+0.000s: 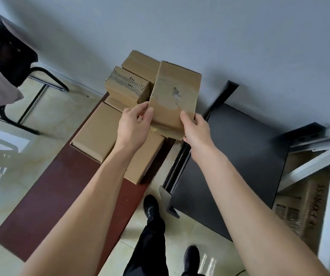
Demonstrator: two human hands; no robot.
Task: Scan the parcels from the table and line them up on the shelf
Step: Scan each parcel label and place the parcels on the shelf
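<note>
Holding the parcel point(175, 96) clamped between left grip point(134, 126) and right grip point(197, 130), long axis toward twelve; shelf point(239, 156) lies at three o'clock, nearer the right.

A plain pale grey wall point(239, 36) meets a glossy cream tiled floor point(46, 108), with a black cantilever chair point(10, 54) draped in cloth at far left.
</note>
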